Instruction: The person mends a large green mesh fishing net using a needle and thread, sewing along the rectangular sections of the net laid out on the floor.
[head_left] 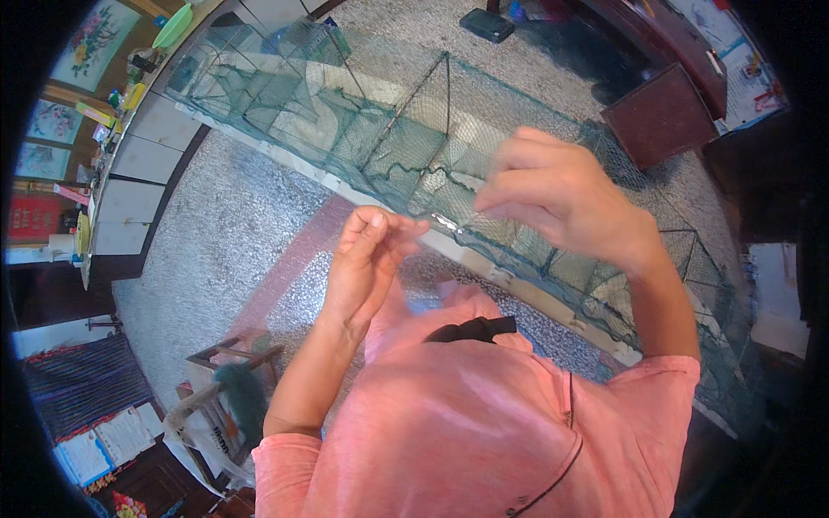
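Note:
A long green mesh net (414,147) with dark frame rods runs diagonally in front of me, with a pale board (311,171) along its near edge. My left hand (367,263) is raised near that edge, thumb and forefinger pinched together; anything between them is too small to make out. My right hand (561,194) hangs over the net, higher and further right. Its fingers are curled together and slightly blurred, and I cannot make out what they hold. Between the hands a small shiny silvery piece (446,223) shows at the net's near edge.
A wooden stool-like frame (203,393) with dark green material on it stands at lower left. Cabinets (129,164) line the left side, with a green bowl (173,26) on top. Beyond the net are a black flat object (487,25) and a brown box (661,116).

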Tool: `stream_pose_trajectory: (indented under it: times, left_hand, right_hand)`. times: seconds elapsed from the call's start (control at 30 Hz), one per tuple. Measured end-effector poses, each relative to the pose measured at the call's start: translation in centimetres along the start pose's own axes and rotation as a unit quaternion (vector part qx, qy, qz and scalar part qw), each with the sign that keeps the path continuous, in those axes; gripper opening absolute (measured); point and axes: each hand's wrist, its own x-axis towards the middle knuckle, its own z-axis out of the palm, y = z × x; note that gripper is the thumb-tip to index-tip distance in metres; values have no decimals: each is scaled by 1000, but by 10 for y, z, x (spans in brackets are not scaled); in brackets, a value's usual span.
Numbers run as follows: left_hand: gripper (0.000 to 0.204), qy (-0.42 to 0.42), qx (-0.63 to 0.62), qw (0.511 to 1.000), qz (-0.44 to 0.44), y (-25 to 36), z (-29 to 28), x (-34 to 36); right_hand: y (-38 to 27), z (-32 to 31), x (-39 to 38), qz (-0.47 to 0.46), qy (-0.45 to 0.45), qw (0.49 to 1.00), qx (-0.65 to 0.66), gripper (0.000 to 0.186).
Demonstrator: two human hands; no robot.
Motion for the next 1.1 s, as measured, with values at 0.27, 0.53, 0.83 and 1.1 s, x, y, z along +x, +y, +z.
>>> stream_pose_trajectory:
  times: [0.27,0.53,0.83,1.1]
  left_hand:
    - [11,31,-37,999,0,-3,-1,2]
    - [11,35,-41,998,-13,2,-5,1]
    - [13,43,-24,999,-6,2,0,-2]
    - [13,28,8,1000,-7,-10,0,-10]
  right_hand:
    - [33,33,5,22,-62,992,-110,13]
    - [37,44,11,22,-113,988,-104,12]
    - [34,59,23,46,-132,988,63,12]
    - [25,71,30,116,-207,959,157,12]
